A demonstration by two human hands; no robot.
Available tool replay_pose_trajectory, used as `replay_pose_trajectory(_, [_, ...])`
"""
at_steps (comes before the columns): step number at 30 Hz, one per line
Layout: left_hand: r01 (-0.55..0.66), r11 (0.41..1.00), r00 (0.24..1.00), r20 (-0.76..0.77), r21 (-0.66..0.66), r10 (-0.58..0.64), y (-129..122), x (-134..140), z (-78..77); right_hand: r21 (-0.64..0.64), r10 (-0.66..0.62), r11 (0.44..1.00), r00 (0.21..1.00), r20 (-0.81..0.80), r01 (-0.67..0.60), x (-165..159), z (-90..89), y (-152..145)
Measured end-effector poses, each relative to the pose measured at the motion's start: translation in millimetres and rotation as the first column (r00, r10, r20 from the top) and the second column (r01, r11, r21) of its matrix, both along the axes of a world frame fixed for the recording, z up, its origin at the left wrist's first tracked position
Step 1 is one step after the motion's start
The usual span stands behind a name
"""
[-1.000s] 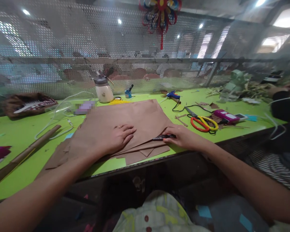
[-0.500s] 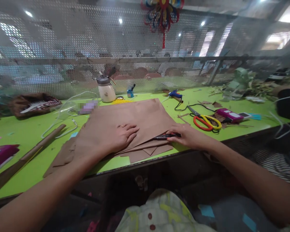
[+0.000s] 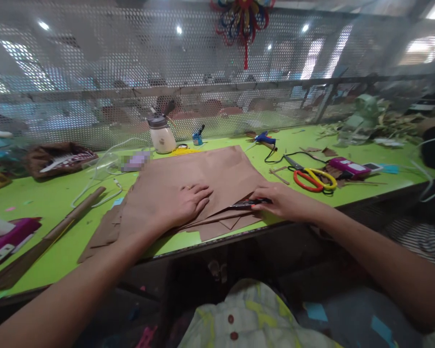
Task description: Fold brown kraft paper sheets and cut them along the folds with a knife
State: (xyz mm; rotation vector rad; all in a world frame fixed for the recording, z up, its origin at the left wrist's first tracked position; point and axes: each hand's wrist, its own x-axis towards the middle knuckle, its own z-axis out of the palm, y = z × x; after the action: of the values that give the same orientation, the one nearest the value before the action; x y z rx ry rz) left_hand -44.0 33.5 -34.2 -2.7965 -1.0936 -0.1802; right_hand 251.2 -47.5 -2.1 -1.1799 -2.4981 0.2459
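Note:
A large sheet of brown paper (image 3: 217, 166) lies over more brown paper pieces on the green table. My left hand (image 3: 191, 205) rests flat on it, fingers stretched out, with a ring on one finger. At the paper's near right corner, my right hand (image 3: 270, 199) grips a slim dark tool (image 3: 242, 205) that looks like a utility knife. Its front end goes in under the raised edge of the top sheet, so the tip is hidden. Below that edge, further brown layers (image 3: 223, 227) stick out toward the table's front.
Scissors (image 3: 313, 180) with red and yellow handles and a blue glue gun (image 3: 266, 138) lie to the right. A white jug (image 3: 162, 135) and small blue bottle (image 3: 197, 137) stand behind. On the left are a rolled brown paper (image 3: 63, 220) and a purple box (image 3: 12, 240).
The view has turned slightly left, so the table things sit a little further right in it. Both hands keep nearly the same place on the paper, and the dark tool stays under its edge.

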Motion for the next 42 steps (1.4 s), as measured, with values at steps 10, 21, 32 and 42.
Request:
replay_pose_trajectory(10, [0.038, 0.999, 0.999, 0.016, 0.013, -0.038, 1, 0, -0.9, 0.034, 0.03, 0.999, 1.0, -0.001, -0.03, -15, -10.1, 14])
replay_pose_trajectory(21, [0.012, 1.0, 1.0, -0.006, -0.01, -0.012, -4, 2, 4.1, 0.041, 0.047, 0.998, 0.998, 0.032, -0.049, -26, -8.0, 12])
replay_pose_trajectory(32, [0.044, 0.999, 0.997, 0.059, -0.016, -0.043, 1, -3, -4.8, 0.03, 0.113, 0.993, 0.993, -0.044, -0.112, -39, -13.3, 10])
replay_pose_trajectory(42, [0.049, 0.999, 0.996, 0.07, 0.005, -0.049, 5, -5, -10.3, 0.009, 0.159, 0.987, 0.985, -0.064, -0.159, -70, -12.0, 12])
